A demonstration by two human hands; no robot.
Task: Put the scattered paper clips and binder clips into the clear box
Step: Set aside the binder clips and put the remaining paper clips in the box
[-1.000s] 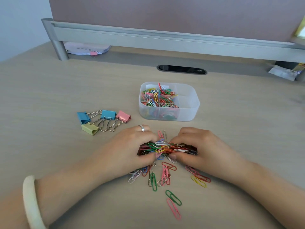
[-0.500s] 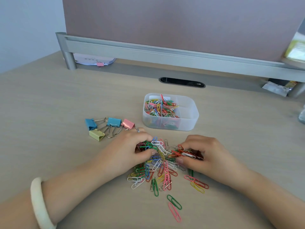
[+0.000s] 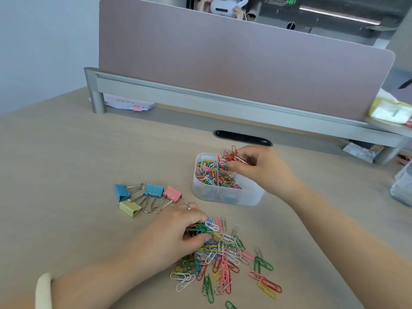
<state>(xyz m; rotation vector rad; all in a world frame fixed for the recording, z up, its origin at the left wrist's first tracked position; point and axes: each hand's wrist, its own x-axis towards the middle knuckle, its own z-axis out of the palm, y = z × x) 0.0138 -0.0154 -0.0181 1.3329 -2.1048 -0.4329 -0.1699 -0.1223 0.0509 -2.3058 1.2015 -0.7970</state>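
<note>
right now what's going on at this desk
A person is clearing clips into the clear box. The right hand holds a bunch of paper clips just over the box, which already has many inside. The left hand grips a clump of clips at the far edge of the loose pile on the desk. Four binder clips lie left of the box, untouched.

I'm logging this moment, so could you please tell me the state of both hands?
Left hand: grips clips from the pile.
Right hand: holds a clip bunch over the box.
</note>
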